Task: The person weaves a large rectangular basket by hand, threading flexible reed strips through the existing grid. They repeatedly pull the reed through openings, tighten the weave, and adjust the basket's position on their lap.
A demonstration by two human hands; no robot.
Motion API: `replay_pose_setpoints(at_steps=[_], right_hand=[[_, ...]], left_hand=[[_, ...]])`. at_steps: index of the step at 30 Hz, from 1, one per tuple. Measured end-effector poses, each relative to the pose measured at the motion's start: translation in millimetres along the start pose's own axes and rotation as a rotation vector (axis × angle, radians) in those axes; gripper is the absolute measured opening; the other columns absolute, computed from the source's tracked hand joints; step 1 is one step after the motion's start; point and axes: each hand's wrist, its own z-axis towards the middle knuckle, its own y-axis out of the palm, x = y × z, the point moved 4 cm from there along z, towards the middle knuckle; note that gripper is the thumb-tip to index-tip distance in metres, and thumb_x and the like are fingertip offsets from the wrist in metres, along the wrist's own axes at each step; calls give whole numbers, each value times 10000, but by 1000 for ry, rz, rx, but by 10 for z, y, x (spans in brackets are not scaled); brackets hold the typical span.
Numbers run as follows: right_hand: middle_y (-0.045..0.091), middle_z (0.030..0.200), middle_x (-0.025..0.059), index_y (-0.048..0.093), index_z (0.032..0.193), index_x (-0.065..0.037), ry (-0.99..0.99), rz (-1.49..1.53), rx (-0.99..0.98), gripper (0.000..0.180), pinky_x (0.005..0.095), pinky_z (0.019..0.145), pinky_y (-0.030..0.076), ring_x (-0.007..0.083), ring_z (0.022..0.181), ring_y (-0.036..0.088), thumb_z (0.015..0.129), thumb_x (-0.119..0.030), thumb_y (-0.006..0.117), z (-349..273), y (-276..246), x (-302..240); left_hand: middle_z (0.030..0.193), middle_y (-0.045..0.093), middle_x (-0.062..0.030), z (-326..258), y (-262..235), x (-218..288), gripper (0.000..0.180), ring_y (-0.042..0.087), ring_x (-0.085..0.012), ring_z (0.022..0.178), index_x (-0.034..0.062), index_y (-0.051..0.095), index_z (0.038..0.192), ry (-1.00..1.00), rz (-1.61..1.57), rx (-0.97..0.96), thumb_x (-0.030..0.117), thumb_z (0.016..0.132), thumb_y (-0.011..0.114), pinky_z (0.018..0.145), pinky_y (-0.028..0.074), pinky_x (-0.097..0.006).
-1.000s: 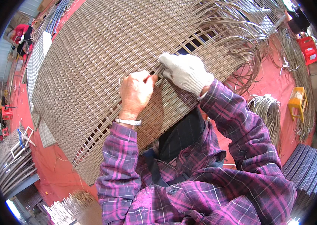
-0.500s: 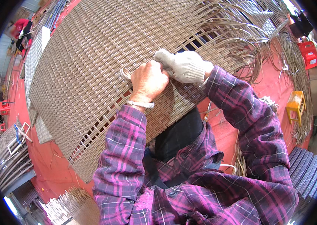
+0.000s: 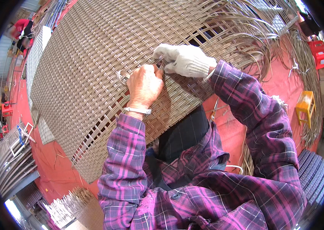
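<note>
A large tan woven wicker panel point(image 3: 89, 73) fills the upper middle, tilted toward me, with loose unwoven strands point(image 3: 277, 42) fanning off its right side. My left hand point(image 3: 144, 84), bare with a pale band at the wrist, pinches a thin strand that loops out of the weave point(image 3: 123, 76). My right hand point(image 3: 185, 60), in a white knit glove, presses on the weave just beside it and grips the same strand area. Both sleeves are purple plaid.
The floor point(image 3: 50, 157) is red. A small yellow stool point(image 3: 306, 103) and a red stool point(image 3: 319, 50) stand at the right. Stacked woven panels lie at the lower left point(image 3: 10, 161) and lower right point(image 3: 319, 172). A person in red point(image 3: 23, 28) is far at the upper left.
Both hands have moved left and slightly down across the panel. The left hand has closed into a pinch, and a loop of strand now shows to its left.
</note>
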Motion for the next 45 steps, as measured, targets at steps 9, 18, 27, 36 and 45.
replay_pose_setpoints(at_steps=[9,18,27,36,45], right_hand=[[720,927,90,633,1116,-113,10,179,382,287,369,757,550,273,884,699,837,-153,688,-180,142,33],[670,766,189,474,1211,-84,-32,-392,-25,404,452,587,516,356,710,682,871,-228,636,-70,90,-162],[682,849,42,583,1141,-101,101,80,191,331,347,728,528,223,827,679,853,-209,708,-84,135,-20],[725,954,87,680,1118,-137,130,272,491,294,351,778,546,254,889,702,841,-227,713,-151,287,-8],[687,908,169,481,1297,-140,205,-192,209,458,482,706,532,388,833,677,890,-266,650,-159,298,-130]], left_hand=[[814,694,-208,69,78,115,194,678,-397,806,62,732,863,56,67,46,242,856,663,718,531,-473],[734,665,-172,-69,50,-34,166,650,-311,678,7,683,855,102,-227,-2,170,846,650,658,502,-397],[735,667,-191,-94,55,-120,197,664,-358,706,18,689,817,113,-184,54,213,837,670,662,509,-431],[731,659,-225,27,71,74,136,659,-415,729,55,705,814,286,185,135,145,829,604,680,525,-506],[786,680,-175,-66,-4,-252,153,663,-389,773,63,689,824,219,-189,-112,206,844,639,685,513,-472]])
